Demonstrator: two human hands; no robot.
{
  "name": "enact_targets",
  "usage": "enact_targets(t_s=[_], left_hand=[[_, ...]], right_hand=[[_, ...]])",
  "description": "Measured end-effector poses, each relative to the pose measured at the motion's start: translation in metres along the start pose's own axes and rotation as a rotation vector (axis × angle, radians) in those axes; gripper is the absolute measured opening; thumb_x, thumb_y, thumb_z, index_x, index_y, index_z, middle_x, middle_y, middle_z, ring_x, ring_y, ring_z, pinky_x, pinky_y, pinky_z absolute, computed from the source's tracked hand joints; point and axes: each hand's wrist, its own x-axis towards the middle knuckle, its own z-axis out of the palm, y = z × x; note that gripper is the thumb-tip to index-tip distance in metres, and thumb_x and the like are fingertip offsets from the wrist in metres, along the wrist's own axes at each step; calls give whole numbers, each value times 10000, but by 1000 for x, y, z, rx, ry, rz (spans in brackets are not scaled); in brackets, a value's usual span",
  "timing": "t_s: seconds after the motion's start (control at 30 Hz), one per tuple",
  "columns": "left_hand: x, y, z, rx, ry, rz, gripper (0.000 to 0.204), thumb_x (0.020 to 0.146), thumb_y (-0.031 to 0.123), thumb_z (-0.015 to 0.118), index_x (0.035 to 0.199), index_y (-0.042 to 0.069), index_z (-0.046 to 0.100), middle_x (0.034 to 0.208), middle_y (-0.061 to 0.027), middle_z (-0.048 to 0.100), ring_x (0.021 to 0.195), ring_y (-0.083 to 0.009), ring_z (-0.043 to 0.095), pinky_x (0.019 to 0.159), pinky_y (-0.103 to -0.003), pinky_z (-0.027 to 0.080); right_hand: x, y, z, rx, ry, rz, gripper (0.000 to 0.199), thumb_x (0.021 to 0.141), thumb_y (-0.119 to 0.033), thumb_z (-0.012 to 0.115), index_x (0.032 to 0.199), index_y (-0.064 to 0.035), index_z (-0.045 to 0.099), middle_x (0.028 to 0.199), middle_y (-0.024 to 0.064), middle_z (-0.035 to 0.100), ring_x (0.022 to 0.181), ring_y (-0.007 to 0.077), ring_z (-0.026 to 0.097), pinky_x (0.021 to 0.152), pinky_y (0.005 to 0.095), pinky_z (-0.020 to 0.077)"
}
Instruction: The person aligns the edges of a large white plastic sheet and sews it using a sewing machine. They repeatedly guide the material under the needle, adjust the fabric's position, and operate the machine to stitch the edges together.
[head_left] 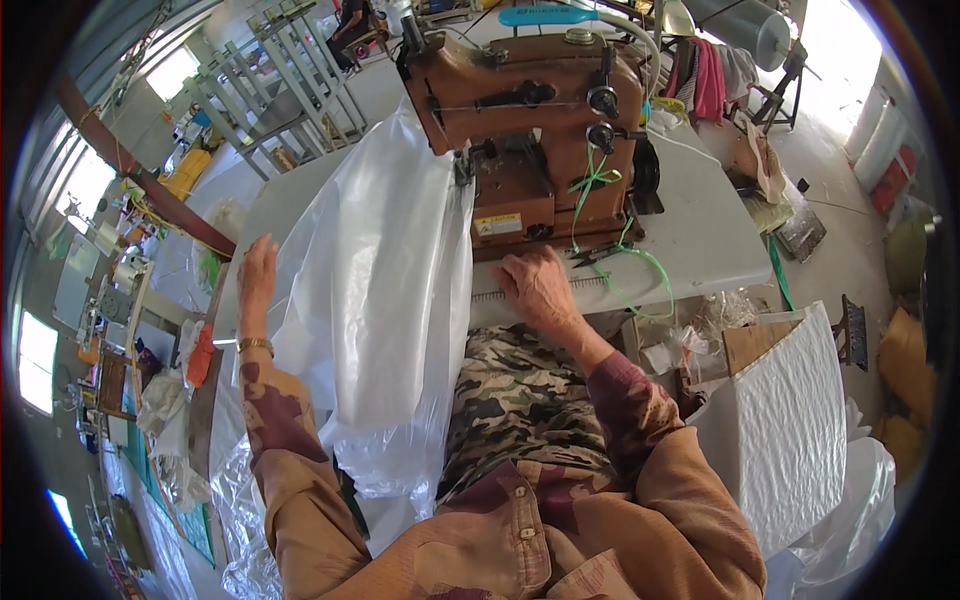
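Note:
A brown industrial sewing machine (520, 110) stands on a pale worktable (700, 220) in front of me. White translucent plastic sheeting (385, 270) runs from beside its needle end down over the table's front edge toward my lap. At the sheeting's left side, my left hand (257, 275) is raised with its fingers stretched out. My right hand (540, 290) rests at the table's front edge, just below the machine's base, its fingers curled in; whatever they may hold is hidden. Right of it lie dark thread snips (597, 255) and a loop of green string (655, 285) hanging from the machine.
A metal rack (280, 90) stands at the far left, beyond a brown post (150, 180). On my right is a quilted white sheet (790, 430) near clear plastic. Cloths (705, 80) hang at the back right. A seated person (350, 30) is in the background.

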Motion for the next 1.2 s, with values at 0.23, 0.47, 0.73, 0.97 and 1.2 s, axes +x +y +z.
enact_targets(t_s=[0.23, 0.47, 0.73, 0.97, 1.2], left_hand=[[0, 29, 134, -24, 17, -136, 434, 970, 322, 600, 1288, 28, 610, 1339, -202, 600, 1251, -390, 549, 1029, -485, 431], [-23, 96, 111, -23, -18, -115, 228, 950, 231, 619, 1072, 39, 596, 953, -167, 707, 969, -391, 669, 844, -520, 486], [-29, 89, 108, -32, 26, -142, 171, 970, 169, 524, 1013, 31, 615, 880, -209, 710, 922, -391, 688, 827, -519, 499], [-30, 89, 111, -61, 141, -83, 176, 949, 121, 494, 939, 15, 634, 798, -224, 694, 837, -402, 696, 789, -508, 518], [-28, 94, 112, -67, 102, -62, 170, 953, 118, 497, 946, 16, 633, 798, -216, 698, 824, -397, 698, 767, -502, 525]], right_hand=[[4, -5, -2, 35, 41, -65, 279, 933, -185, 662, 713, -35, 577, 688, 135, 632, 714, 329, 636, 790, 429, 465], [61, -55, -46, 104, 210, -445, 274, 850, -183, 758, 695, -60, 568, 680, 100, 556, 672, 314, 580, 656, 433, 453], [317, -102, -122, -570, 93, -314, 373, 952, -421, 609, 1047, -75, 712, 1014, 149, 714, 993, 357, 689, 850, 496, 547], [393, -71, -120, -670, -613, -172, 343, 872, -314, 624, 821, 19, 689, 831, 156, 683, 686, 296, 657, 625, 458, 595], [388, -61, -112, -909, -277, -53, 239, 887, -145, 619, 1058, -33, 744, 1117, 180, 731, 1027, 380, 704, 828, 503, 576]])
